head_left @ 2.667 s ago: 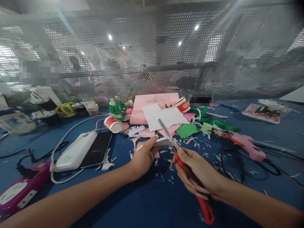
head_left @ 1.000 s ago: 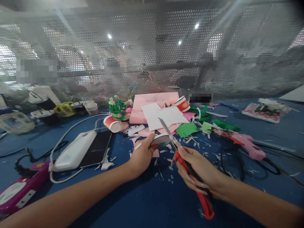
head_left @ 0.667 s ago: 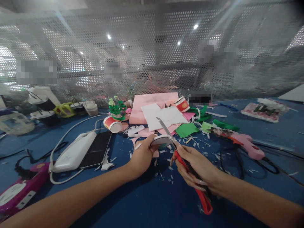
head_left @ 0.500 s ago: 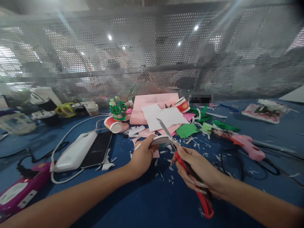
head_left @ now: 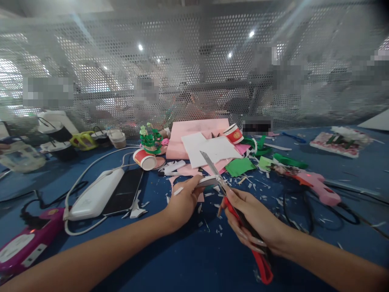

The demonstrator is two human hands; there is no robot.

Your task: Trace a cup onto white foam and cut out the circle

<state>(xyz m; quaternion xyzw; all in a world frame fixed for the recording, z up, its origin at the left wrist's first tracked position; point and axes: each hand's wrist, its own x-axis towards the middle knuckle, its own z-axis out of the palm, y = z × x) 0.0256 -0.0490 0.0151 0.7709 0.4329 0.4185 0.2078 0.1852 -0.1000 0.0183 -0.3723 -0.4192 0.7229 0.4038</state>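
Note:
Between the thumb and fingers of my left hand [head_left: 184,202] is a small white round disc [head_left: 208,182], seen nearly edge-on. My right hand [head_left: 253,215] is wrapped around the red and black handles of a pair of scissors [head_left: 234,209]. The scissors' blades point up and away, and near their pivot they meet the disc's right edge. A white scrap [head_left: 178,191] lies on the back of my left hand. Under both hands, small white cuttings are scattered on the blue tabletop [head_left: 182,259].
Behind are white paper [head_left: 217,151], pink card [head_left: 178,140], green paper [head_left: 240,166] and paper cups [head_left: 145,159]. A pink glue gun [head_left: 319,188] lies right. On the left are a phone [head_left: 125,192], a white power bank [head_left: 95,194] and a purple power strip [head_left: 28,241]. Perforated metal [head_left: 200,69] stands behind.
The disc has tilted closer to edge-on as my left hand turned slightly. The scissors have barely shifted in my right hand, their handles a little lower.

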